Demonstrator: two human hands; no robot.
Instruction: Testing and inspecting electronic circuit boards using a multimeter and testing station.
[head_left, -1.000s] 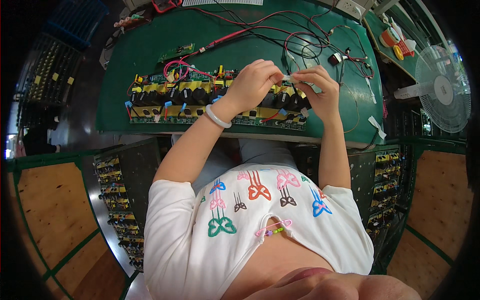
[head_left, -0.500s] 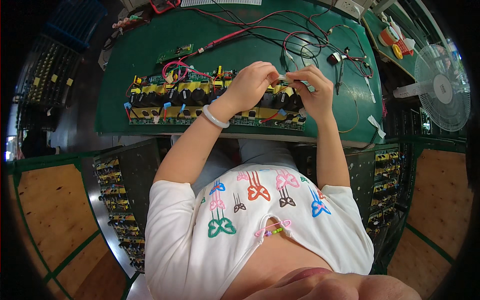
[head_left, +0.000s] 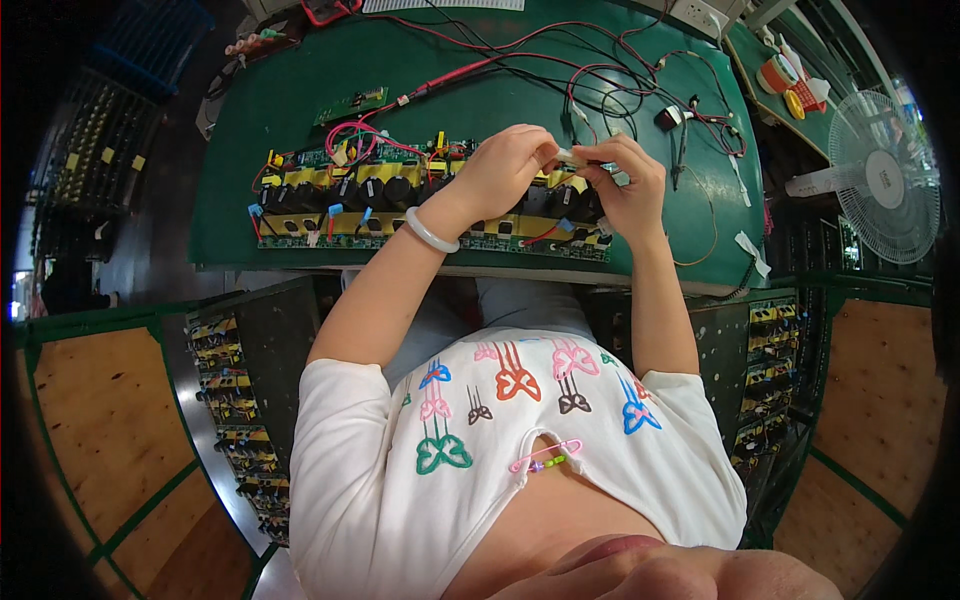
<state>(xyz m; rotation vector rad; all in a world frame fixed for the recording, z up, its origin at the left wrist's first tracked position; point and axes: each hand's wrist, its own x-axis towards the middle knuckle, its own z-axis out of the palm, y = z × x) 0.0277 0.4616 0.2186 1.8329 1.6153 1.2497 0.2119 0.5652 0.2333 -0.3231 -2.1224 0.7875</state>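
Observation:
My left hand (head_left: pixel 508 172) and my right hand (head_left: pixel 632 185) meet above the right part of a long circuit board (head_left: pixel 385 240). Between their pinched fingertips is a small white connector (head_left: pixel 567 157); its far side is hidden by the fingers. The board carries a row of black cylindrical capacitors (head_left: pixel 400 190), yellow-wrapped parts and several blue-tipped leads along its near edge. A bundle of pink wires (head_left: pixel 355 140) rises from its back left. Thin wires run near my right hand, but I cannot tell which of them join the connector.
A small green board (head_left: pixel 352 106) lies behind the long one on the green table (head_left: pixel 240 120). Red and black cables (head_left: pixel 600 70) tangle across the back right. A white fan (head_left: pixel 885 178) stands at the right. Racks of similar boards (head_left: pixel 240 400) flank my seat on both sides.
Both hands stay nearly in place, fingertips still pinched on the connector. My right hand has shifted very slightly. The board and cables look the same.

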